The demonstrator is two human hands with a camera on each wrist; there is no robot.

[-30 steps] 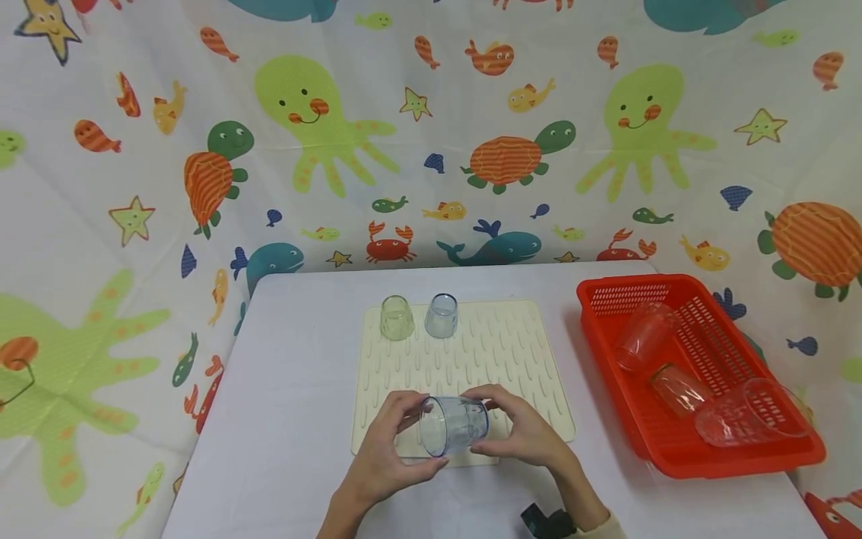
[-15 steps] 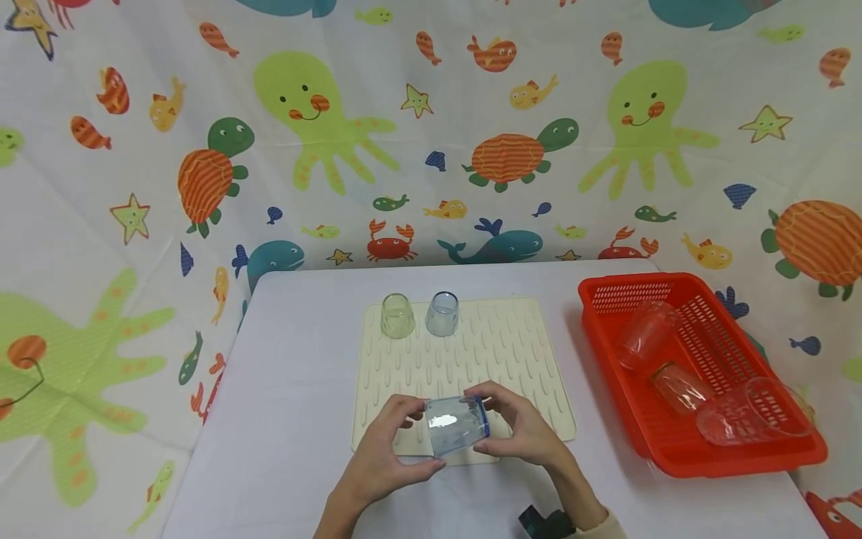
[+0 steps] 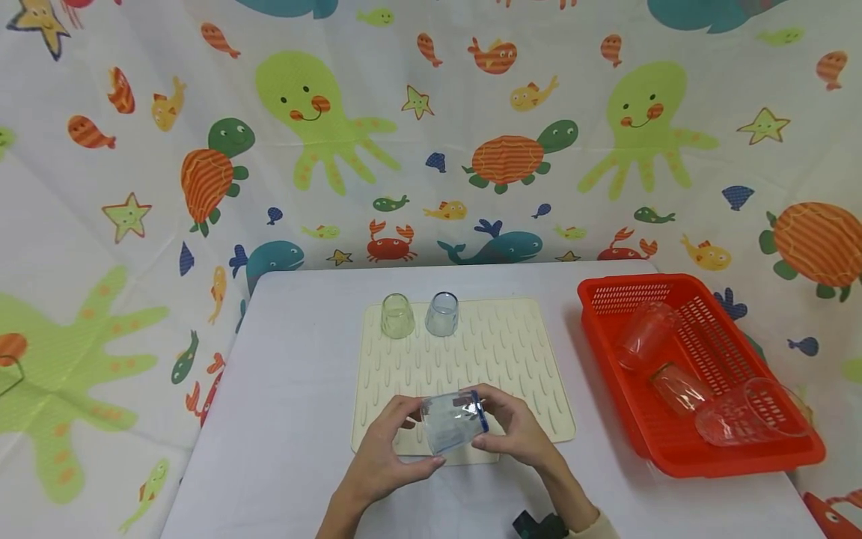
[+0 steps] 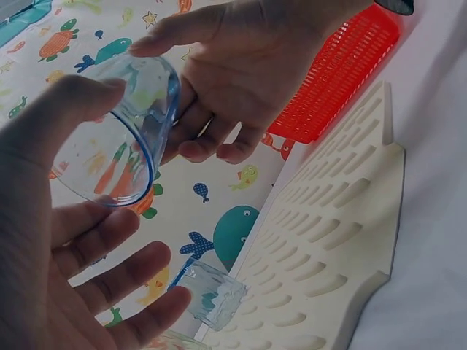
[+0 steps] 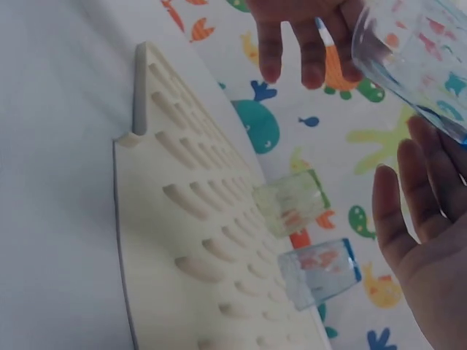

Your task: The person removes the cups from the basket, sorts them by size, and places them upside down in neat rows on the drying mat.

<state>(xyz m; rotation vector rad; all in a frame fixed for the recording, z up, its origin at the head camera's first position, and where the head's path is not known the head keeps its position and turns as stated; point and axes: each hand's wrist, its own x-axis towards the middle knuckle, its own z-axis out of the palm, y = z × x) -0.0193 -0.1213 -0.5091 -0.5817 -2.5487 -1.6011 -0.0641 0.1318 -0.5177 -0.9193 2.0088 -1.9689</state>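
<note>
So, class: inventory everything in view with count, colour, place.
Tabletop: 1, white, low centre
Backdrop: 1, white with animal prints, behind
Mat: 1, cream, on tabletop
Green glass: 1, green, mat's far edge
Blue glass: 1, blue, beside green glass
Basket: 1, red, tabletop's right
Basket glasses: 3, see-through, inside
Held glass: 1, bluish, by mat's near edge
Wrist device: 1, black, right wrist
Sleeve: 1, cream, right forearm
Left hand: 1, bare, held glass's left end
Right hand: 1, bare, its right end

Far on the mat [image 3: 465, 359] I see 2 cups [image 3: 397, 319], before them 1 glass [image 3: 453, 424] between left hand [image 3: 387, 443] and right hand [image 3: 521, 433]; right of the mat, a basket [image 3: 727, 463] holding 3 tumblers [image 3: 679, 389].
</note>
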